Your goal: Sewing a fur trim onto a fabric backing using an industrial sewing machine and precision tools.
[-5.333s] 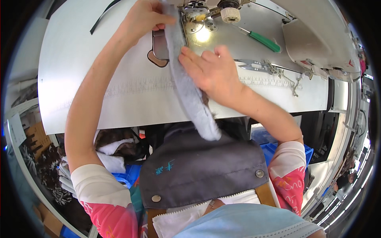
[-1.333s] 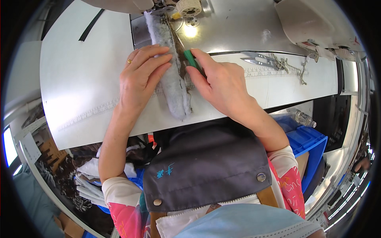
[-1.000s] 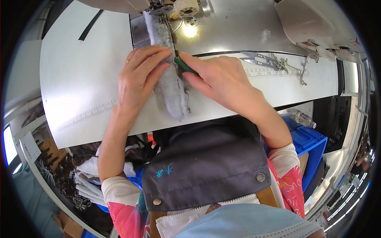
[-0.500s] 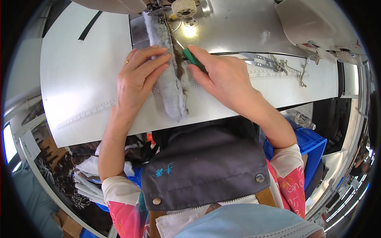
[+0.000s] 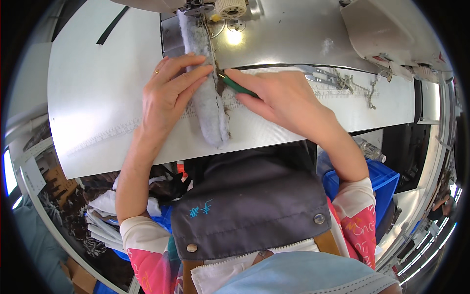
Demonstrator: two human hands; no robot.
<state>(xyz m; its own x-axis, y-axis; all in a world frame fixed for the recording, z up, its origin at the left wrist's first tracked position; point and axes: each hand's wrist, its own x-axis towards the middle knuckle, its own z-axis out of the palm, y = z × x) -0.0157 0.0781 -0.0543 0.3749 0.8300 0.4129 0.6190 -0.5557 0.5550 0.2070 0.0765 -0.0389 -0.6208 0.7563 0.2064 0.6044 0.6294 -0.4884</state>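
A long strip of pale grey fluffy fabric [image 5: 211, 115] with dark brown fur along its right edge runs from under the sewing machine head [image 5: 196, 7] toward me. My left hand [image 5: 169, 88] lies on its left side, with thumb and fingers pressed together on the fabric near the seam edge. In my right hand [image 5: 284, 95] is a green-handled awl [image 5: 237, 85], held between thumb and fingers. Its thin metal end points at the strip's furry edge, close to my left fingertips; the very tip cannot be made out.
On the white table [image 5: 98, 108] with a printed ruler lie metal thread snips [image 5: 320, 76] tied with grey cord, at right. A black strip [image 5: 112, 25] lies far left. A blue bin [image 5: 382, 179] with a plastic bottle stands lower right; fabric pieces [image 5: 105, 225] are piled lower left.
My right hand has drawn the awl back toward me, down the strip's edge from near the machine foot. My left hand stays almost where it was on the strip.
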